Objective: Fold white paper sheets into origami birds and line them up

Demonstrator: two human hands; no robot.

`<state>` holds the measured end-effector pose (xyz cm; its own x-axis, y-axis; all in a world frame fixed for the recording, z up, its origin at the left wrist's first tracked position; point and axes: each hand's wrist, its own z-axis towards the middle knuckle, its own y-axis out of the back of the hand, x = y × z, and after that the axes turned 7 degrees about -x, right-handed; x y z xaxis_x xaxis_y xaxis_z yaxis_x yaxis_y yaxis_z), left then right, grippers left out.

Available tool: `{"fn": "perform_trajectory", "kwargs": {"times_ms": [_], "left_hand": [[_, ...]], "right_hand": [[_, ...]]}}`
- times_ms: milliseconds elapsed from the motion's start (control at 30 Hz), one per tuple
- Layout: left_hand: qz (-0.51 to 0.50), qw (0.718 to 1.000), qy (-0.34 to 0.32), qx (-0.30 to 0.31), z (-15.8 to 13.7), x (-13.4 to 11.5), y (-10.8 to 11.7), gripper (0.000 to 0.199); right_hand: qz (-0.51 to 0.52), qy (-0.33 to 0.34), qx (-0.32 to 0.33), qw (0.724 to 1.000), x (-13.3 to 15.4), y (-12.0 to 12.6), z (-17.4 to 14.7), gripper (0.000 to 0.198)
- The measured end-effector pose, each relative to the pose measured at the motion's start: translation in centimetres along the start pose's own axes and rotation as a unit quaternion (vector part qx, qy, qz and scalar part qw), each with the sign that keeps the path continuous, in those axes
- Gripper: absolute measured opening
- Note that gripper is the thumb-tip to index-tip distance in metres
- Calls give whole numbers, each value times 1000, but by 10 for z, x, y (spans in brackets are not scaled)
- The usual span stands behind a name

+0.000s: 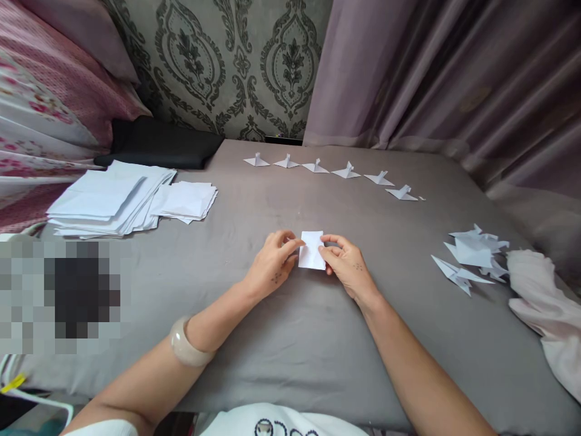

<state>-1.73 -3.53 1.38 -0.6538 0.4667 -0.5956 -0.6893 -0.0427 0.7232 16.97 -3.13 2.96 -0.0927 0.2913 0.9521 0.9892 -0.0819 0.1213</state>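
A small white piece of folded paper point(311, 257) is held up over the grey cloth in front of me. My left hand point(273, 261) pinches its left edge, the thumb and forefinger meeting at the upper side. From the other side my right hand point(345, 261) grips the right edge, thumb on the face and fingers behind. Beyond both hands, several folded paper birds point(318, 166) stand in a curved row. A loose group of larger folded paper birds point(472, 251) lies to the right.
On the left sit a stack of large white sheets point(97, 197) and a smaller stack of paper squares point(188, 201). A black folded item point(166, 144) lies behind them. Pale crumpled fabric point(538, 290) rests at the right edge. Curtains point(363, 79) hang behind the grey-covered surface point(272, 345).
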Motion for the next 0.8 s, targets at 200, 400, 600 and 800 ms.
{"fn": "perform_trajectory", "kwargs": {"times_ms": [200,400,600,800], "left_hand": [[68,996,-59,28,0,1,-2,27],[4,1000,10,18,0,0,-3,22],[-53,991,122,-4,7,-7,-7,22],[-44,986,157,-32,14,-6,-14,24]], "right_hand": [[-282,121,36,951,-4,15,-5,24],[-383,195,111,896,4,32,-12,32],[-371,189,21,909,-4,17,-2,23],[-389,199,-56,898,-11,7,5,31]]}}
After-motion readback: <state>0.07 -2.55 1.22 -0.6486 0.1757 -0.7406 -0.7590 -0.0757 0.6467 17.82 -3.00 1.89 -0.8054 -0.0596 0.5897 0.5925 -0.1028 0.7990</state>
